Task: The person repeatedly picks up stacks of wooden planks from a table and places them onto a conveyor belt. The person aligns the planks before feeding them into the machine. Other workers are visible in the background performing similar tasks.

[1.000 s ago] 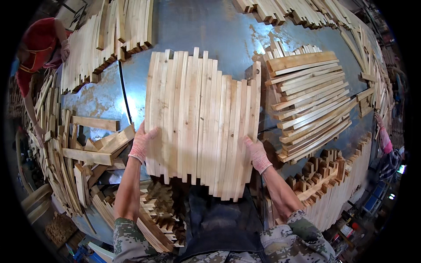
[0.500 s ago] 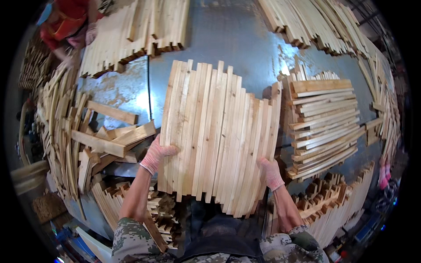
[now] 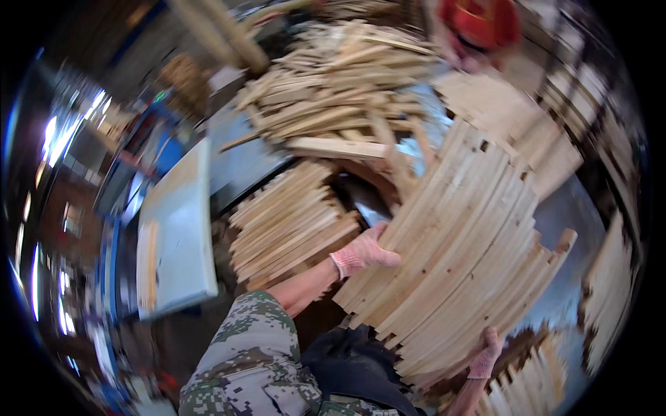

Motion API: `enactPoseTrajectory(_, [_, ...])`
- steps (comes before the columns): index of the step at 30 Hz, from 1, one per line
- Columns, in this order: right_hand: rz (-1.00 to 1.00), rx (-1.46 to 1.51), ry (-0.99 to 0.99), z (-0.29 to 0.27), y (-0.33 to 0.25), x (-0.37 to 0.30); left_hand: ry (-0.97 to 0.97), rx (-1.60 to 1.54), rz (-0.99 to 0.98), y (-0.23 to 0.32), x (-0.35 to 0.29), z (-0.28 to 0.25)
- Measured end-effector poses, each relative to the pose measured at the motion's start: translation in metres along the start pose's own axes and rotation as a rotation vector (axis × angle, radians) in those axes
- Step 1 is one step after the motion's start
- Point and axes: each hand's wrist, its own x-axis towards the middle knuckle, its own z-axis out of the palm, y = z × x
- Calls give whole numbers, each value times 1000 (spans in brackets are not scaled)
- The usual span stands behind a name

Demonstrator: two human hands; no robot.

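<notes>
slat sheet (image 3: pixel 444 243): pale wooden strips, edge to edge, slanting in front of the dark apron (image 3: pixel 357 367).
left hand (image 3: pixel 368 254): gloved, gripping the left edge.
right hand (image 3: pixel 487 353): gloved, gripping the right edge.
middle strips (image 3: pixel 463 274): seem unglued; could slip out if side pressure slackens.

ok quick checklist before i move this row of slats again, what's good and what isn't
1. Left hand gripping one long side of the row of slats, thumb on top: ok.
2. Right hand gripping the opposite long side: ok.
3. Row even at its ends: not ok, they are staggered.
4. Row supported from below: cannot tell, its underside is hidden.
5. Person in red away from the row: ok, at the far side and not touching it.
</notes>
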Motion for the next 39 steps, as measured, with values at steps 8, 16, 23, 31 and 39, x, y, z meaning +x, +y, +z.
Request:
enactPoseTrajectory(8, [-82, -191, -499, 202, -106, -9, 438, -165, 194, -18, -184, -92])
enactPoseTrajectory(16, [14, -391, -914, 427, -62, -111, 767, -437, 381, -94, -382, -214])
enactPoseTrajectory(23, [214, -559, -1091, 574, 37, -282, 843, -564, 335, -153, -566, -341])
enactPoseTrajectory(31, [422, -711, -1138, 669, 183, -347, 958, -584, 72, -257, -665, -487])
enactPoseTrajectory(39, [362, -678, -1076, 744, 223, -375, 1132, 161, -381, -204, -671, -590])
